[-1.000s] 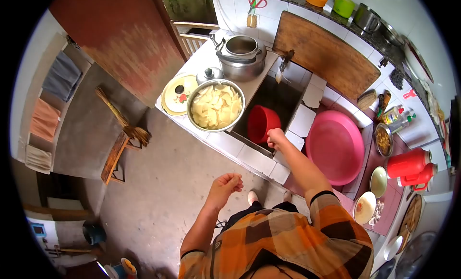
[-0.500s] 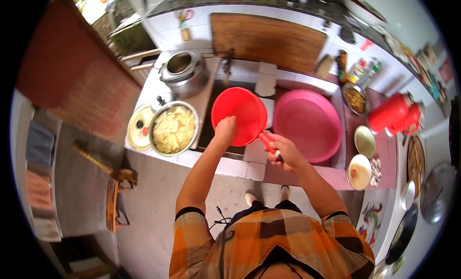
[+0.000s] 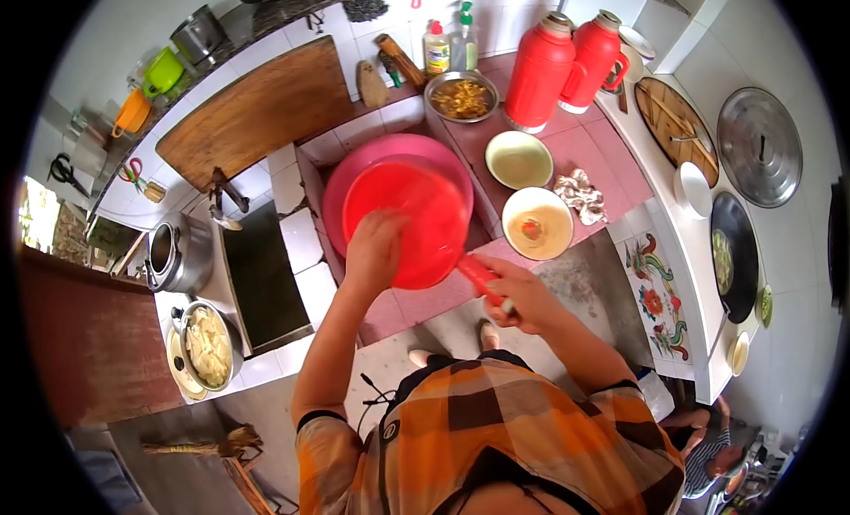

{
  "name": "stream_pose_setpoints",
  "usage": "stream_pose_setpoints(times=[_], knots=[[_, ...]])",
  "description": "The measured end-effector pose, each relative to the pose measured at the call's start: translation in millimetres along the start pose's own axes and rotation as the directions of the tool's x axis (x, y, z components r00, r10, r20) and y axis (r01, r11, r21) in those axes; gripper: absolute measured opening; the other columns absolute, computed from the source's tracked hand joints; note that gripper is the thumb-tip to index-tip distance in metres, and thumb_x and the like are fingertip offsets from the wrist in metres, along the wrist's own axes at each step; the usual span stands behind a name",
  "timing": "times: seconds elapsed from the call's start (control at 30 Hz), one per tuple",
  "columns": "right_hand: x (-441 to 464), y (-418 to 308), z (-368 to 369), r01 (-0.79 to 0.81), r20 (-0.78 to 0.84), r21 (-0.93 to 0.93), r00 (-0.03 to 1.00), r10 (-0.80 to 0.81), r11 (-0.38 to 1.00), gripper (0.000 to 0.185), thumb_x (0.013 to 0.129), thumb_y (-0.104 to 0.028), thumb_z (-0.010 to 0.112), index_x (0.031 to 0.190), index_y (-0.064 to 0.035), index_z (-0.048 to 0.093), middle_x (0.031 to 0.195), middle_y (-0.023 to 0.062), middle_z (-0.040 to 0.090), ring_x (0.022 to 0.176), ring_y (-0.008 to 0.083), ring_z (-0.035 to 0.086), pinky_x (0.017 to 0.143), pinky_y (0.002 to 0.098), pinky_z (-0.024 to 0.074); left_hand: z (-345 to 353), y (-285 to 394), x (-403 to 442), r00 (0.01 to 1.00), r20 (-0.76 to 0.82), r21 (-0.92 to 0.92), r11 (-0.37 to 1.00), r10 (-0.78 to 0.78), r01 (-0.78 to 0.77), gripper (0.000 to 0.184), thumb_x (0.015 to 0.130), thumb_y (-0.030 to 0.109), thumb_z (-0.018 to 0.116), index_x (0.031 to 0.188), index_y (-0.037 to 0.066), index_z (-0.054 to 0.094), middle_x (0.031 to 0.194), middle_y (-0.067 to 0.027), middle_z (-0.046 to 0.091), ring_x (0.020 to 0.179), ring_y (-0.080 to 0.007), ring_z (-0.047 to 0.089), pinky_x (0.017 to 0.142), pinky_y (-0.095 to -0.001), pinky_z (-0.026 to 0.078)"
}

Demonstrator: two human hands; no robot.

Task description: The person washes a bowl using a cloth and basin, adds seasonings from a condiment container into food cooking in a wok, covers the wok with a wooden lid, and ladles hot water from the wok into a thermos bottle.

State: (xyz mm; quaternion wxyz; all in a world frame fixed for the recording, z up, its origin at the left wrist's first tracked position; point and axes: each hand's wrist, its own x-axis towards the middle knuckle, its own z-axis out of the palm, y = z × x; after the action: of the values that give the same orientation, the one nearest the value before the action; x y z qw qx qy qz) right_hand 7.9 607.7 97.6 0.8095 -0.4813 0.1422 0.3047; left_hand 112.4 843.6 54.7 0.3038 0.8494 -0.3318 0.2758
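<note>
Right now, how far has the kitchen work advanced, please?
Slicing looks done: pale slices fill the metal pot. In hand is the red dipper, gripped by the right hand over the pink basin, the left hand inside. Finishing with the dipper probably remains; blur hides its contents, so I cannot tell how much.

Left hand (image 3: 376, 249) is a blur inside the red dipper (image 3: 434, 223), so no clue what the fingertips are doing or if they're holding anything. Dipper's rim is smeared too, and it hides most of the pink basin's (image 3: 398, 146) inside — same deal with the handle under the right hand (image 3: 524, 295). Pot (image 3: 211, 345) covers part of the cream lid (image 3: 180, 373). Other person (image 3: 706, 462), lower right, is partly blocked and tiny.
</note>
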Motion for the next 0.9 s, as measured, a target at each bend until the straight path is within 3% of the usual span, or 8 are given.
stream_pose_setpoints(times=[0.1,0.17,0.27,0.43,0.47,0.57,0.7,0.9], knots=[[-42,-19,-44,0.075,-0.112,-0.037,0.991,-0.079,0.996,0.058,0.082,-0.005,0.042,0.138,-0.0052,0.029,0.090,0.0095,0.048,0.048,0.0097,0.043,0.037,0.0216,0.0297,36,26,-5,0.847,-0.092,-0.187,0.845,-0.524,0.502,0.012,0.081,0.003,0.054,0.091,0.003,0.061,0.078,-0.0112,0.062,0.074,-0.0271,0.061,0.065,-0.0333,0.048],[-63,-25,-75,0.121,-0.186,-0.125,0.972,-0.143,0.985,0.058,0.081,-0.005,0.043,0.138,-0.0052,0.029,0.090,0.0102,0.048,0.049,0.0100,0.044,0.038,0.0221,0.0301,105,12,-38,0.733,0.116,-0.460,0.618,-0.670,0.637,0.016,0.085,0.001,0.053,0.101,-0.001,0.058,0.085,-0.0086,0.061,0.075,-0.0141,0.059,0.066,-0.0266,0.047],[-87,-31,-118,0.173,-0.274,-0.214,0.934,-0.229,0.961,0.059,0.081,-0.004,0.042,0.138,-0.0042,0.028,0.089,0.0114,0.049,0.047,0.0103,0.043,0.037,0.0223,0.0297,212,37,-75,0.745,0.184,-0.620,0.512,-0.641,0.594,0.021,0.084,0.002,0.055,0.104,-0.002,0.055,0.080,-0.0064,0.061,0.070,-0.0134,0.057,0.064,-0.0255,0.046],[-112,-45,-174,0.207,-0.408,-0.162,0.876,-0.257,0.965,0.059,0.080,-0.003,0.042,0.137,-0.0015,0.028,0.087,0.0121,0.051,0.045,0.0099,0.041,0.036,0.0223,0.0280,225,100,-25,0.670,0.329,-0.329,0.585,-0.665,0.742,0.027,0.079,0.009,0.062,0.103,-0.001,0.053,0.086,-0.0111,0.060,0.069,-0.0178,0.058,0.062,-0.0285,0.046],[-116,-49,-179,0.201,-0.408,-0.191,0.874,-0.264,0.961,0.059,0.080,-0.004,0.041,0.137,-0.0002,0.027,0.086,0.0112,0.051,0.045,0.0096,0.041,0.036,0.0217,0.0278,238,101,-29,0.703,0.165,-0.215,0.671,-0.692,0.710,0.027,0.079,0.011,0.063,0.102,0.000,0.052,0.081,-0.0140,0.060,0.067,-0.0199,0.058,0.063,-0.0304,0.047],[-119,-56,-195,0.200,-0.435,-0.188,0.861,-0.264,0.961,0.059,0.081,-0.004,0.041,0.137,-0.0002,0.027,0.086,0.0106,0.051,0.045,0.0088,0.041,0.036,0.0209,0.0276,268,99,-41,0.502,0.272,-0.214,0.457,-0.821,0.863,0.028,0.079,0.013,0.063,0.102,0.002,0.051,0.081,-0.0125,0.060,0.062,-0.0192,0.057,0.056,-0.0302,0.047],[-116,-56,-214,0.197,-0.431,-0.220,0.859,-0.276,0.955,0.058,0.081,-0.005,0.042,0.138,0.0000,0.026,0.086,0.0097,0.052,0.045,0.0075,0.041,0.036,0.0201,0.0275,265,119,-26,0.208,0.767,-0.372,-0.156,-0.607,0.915,0.025,0.083,0.010,0.049,0.108,0.004,0.052,0.074,-0.0063,0.060,0.052,-0.0115,0.054,0.043,-0.0232,0.043],[-111,-57,-226,0.197,-0.423,-0.241,0.860,-0.285,0.950,0.059,0.082,-0.005,0.043,0.138,-0.0001,0.027,0.086,0.0092,0.052,0.046,0.0071,0.042,0.037,0.0194,0.0290,277,117,-30,0.242,0.795,-0.442,-0.258,-0.557,0.859,0.029,0.082,0.007,0.040,0.107,0.009,0.055,0.071,-0.0044,0.060,0.050,-0.0091,0.052,0.044,-0.0226,0.044]])
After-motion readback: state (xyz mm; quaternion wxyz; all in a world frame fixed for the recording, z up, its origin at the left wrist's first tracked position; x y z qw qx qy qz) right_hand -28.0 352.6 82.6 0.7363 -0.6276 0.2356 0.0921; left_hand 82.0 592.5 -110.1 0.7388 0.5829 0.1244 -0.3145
